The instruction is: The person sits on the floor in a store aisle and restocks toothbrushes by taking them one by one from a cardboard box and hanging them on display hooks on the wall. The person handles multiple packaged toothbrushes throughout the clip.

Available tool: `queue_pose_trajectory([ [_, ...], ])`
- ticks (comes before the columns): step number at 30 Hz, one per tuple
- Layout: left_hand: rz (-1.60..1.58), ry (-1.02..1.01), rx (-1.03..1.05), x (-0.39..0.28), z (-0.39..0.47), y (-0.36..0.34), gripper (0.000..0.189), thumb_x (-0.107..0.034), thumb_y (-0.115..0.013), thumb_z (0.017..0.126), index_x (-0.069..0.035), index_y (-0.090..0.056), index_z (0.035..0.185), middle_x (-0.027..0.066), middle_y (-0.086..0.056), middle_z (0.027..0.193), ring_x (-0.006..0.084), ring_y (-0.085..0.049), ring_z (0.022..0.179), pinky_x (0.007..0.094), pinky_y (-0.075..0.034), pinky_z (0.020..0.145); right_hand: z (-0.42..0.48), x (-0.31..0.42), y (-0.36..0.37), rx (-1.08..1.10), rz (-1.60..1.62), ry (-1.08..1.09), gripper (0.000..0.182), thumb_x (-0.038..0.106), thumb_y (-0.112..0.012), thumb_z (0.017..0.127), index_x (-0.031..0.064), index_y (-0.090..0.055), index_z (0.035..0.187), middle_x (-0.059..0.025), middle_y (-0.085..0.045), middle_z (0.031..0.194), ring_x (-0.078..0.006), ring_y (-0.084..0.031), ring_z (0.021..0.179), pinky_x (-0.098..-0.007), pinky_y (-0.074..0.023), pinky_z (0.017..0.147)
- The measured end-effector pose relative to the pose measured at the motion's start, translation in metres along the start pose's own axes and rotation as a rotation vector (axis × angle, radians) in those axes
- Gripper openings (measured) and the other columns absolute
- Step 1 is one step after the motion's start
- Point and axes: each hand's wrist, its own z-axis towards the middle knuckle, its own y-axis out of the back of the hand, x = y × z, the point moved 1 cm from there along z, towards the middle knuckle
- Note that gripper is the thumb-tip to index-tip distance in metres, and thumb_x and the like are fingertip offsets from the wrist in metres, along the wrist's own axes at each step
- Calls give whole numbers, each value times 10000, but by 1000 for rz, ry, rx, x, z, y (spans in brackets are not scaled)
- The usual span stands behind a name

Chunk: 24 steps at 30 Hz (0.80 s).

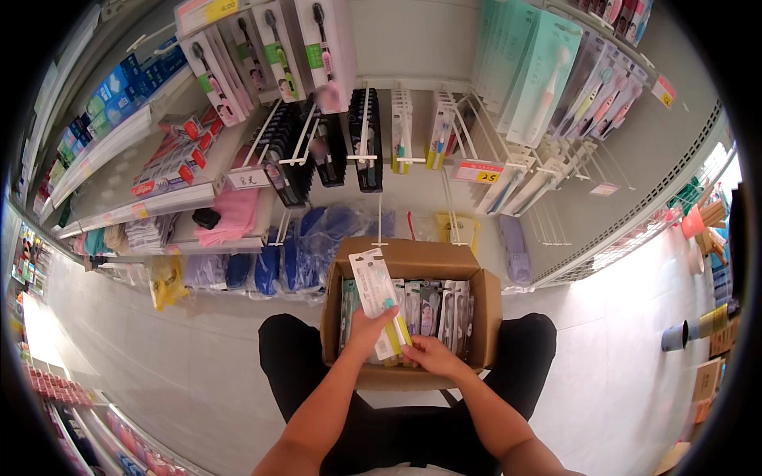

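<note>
A carded toothbrush pack (373,285) with a yellow-green lower part is held tilted above an open cardboard box (411,253). My left hand (368,327) grips its middle, the thumb lying across the front. At the pack's lower right edge, the fingers of my right hand (431,354) pinch its corner. Inside the box, several more carded toothbrushes (427,315) stand upright in rows. The box sits between my knees, just in front of the shelf.
Toothbrush packs (364,137) hang on metal hooks (411,159) above the box. Blue slippers in plastic (297,256) lie on the bottom shelf behind it. Toothpaste boxes (172,163) and pink towels (229,217) occupy shelves at left. Hook ends jut towards me.
</note>
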Motion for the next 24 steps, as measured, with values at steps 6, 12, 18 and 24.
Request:
queue_pose_trajectory([
  [6,64,-128,-31,4,0,0,368,-132,-745,806,30,-599,1103,99,-671,1038,171,-637,911,305,-500,811,2,-8,-5,-82,-79,-32,241,254,-573,951,22,-603,895,0,-577,713,-78,-525,617,-250,-440,573],
  [12,-139,-45,-63,0,1,7,353,-94,-698,840,34,-575,1144,104,-661,1077,166,-629,942,301,-492,832,3,-11,-7,-154,-8,-29,219,229,-563,957,15,-589,915,-3,-575,715,-79,-520,622,-255,-443,584],
  [18,-121,-137,-60,6,3,10,332,-67,-677,850,34,-571,1149,103,-661,1078,162,-628,942,294,-493,826,5,-16,-7,-140,-6,-37,226,230,-575,950,11,-568,896,-15,-587,735,-81,-527,633,-252,-439,585],
  [24,-53,-141,-103,7,4,9,317,-50,-659,857,33,-571,1150,105,-662,1076,158,-628,941,294,-492,822,3,-15,-9,-143,-66,-50,266,267,-586,940,3,-571,911,-31,-606,756,-92,-543,629,-261,-458,589],
])
